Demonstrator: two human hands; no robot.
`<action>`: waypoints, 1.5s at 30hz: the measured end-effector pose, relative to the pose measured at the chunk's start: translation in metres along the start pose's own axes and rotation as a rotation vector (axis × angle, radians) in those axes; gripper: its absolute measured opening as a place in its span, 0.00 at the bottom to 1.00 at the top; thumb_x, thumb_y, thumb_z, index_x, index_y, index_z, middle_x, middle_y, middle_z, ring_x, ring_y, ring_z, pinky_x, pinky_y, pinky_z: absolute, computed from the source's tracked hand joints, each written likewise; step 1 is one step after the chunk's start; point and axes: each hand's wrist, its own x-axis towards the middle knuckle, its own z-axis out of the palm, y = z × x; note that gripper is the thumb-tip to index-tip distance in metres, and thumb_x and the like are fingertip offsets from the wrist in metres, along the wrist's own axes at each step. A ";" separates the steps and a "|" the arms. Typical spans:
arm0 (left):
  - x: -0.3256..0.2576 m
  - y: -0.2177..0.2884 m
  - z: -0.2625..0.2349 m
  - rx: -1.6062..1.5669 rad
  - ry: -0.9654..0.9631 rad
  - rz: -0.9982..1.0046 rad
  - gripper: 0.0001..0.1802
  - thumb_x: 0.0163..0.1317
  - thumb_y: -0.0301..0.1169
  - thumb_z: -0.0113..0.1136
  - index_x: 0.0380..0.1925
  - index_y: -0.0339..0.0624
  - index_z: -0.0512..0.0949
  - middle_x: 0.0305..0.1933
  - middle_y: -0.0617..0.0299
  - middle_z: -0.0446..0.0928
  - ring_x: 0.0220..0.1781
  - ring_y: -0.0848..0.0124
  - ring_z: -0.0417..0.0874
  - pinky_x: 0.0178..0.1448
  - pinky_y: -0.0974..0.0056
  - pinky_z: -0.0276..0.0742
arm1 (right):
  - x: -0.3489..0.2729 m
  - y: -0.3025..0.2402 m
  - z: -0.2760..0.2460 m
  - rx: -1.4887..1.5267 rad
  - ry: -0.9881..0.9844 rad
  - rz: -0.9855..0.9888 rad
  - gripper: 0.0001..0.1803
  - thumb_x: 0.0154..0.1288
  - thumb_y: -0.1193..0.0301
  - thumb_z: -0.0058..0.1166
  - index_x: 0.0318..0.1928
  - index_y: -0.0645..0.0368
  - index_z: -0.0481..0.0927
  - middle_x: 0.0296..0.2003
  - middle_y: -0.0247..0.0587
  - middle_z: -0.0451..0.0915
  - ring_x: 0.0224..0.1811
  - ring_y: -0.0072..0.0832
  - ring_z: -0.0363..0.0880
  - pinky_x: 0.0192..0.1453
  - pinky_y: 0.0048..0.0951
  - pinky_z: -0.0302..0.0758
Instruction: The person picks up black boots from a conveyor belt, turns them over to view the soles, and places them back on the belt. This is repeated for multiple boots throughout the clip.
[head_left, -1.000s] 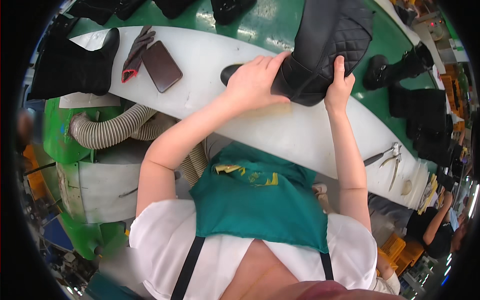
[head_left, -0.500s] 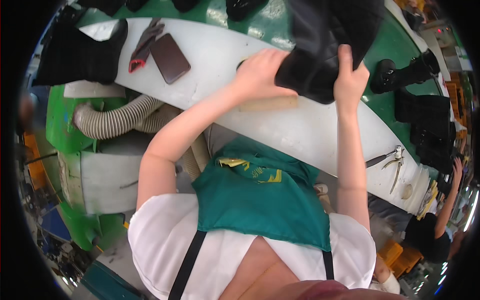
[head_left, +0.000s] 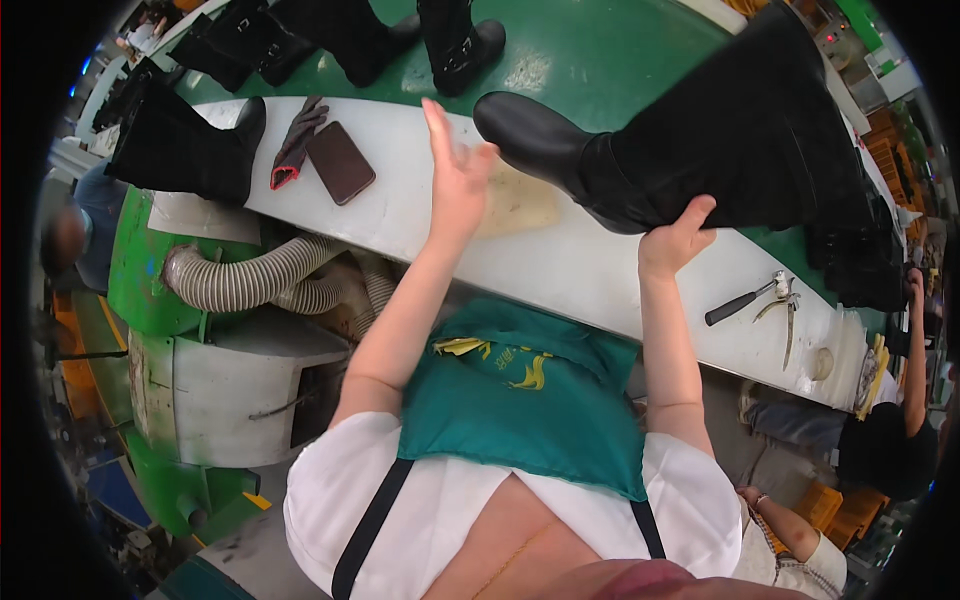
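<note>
A tall black boot (head_left: 720, 130) is held above the white table, its rounded toe pointing left and its shaft rising to the upper right. My right hand (head_left: 678, 238) grips it from below near the heel and ankle, thumb up along the side; the other fingers are hidden behind the boot. Just left of the toe, my left hand (head_left: 462, 185) is raised with its fingers stretched out, apart from the boot and holding nothing. Beneath them, a yellowish flat patch (head_left: 525, 205) lies on the tabletop.
On the white table (head_left: 590, 270) lie a dark glove (head_left: 300, 140), a phone (head_left: 340, 162), a hammer (head_left: 745, 300) and pincers (head_left: 788, 320). Another black boot (head_left: 185, 145) rests at the left end. Several boots stand beyond on a green surface (head_left: 560, 50). A ribbed hose (head_left: 235, 282) runs below left.
The boot has turned so its toe now points left, and it has come more fully into view. My left hand has let go of it; my right hand still holds it, lower down.
</note>
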 end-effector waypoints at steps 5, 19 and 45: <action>0.015 -0.022 0.035 -0.696 -0.011 -0.527 0.45 0.59 0.61 0.53 0.66 0.39 0.56 0.66 0.53 0.63 0.67 0.62 0.65 0.72 0.52 0.57 | -0.039 0.017 -0.001 -0.104 -0.063 -0.299 0.21 0.73 0.65 0.43 0.53 0.72 0.69 0.48 0.45 0.75 0.50 0.30 0.73 0.58 0.31 0.69; 0.030 -0.057 0.012 -1.382 -0.743 -0.551 0.35 0.59 0.56 0.54 0.58 0.44 0.64 0.55 0.49 0.72 0.57 0.48 0.75 0.65 0.41 0.67 | -0.137 -0.062 0.044 -0.573 -0.585 -0.888 0.24 0.57 0.72 0.47 0.55 0.41 0.77 0.56 0.30 0.74 0.54 0.24 0.71 0.55 0.27 0.60; 0.011 -0.049 0.024 -1.349 -0.696 -0.526 0.29 0.56 0.52 0.61 0.50 0.46 0.70 0.48 0.57 0.76 0.51 0.63 0.77 0.53 0.63 0.69 | -0.150 -0.058 0.039 -0.614 -0.571 -0.967 0.21 0.62 0.69 0.46 0.57 0.44 0.75 0.57 0.28 0.73 0.58 0.25 0.69 0.59 0.29 0.60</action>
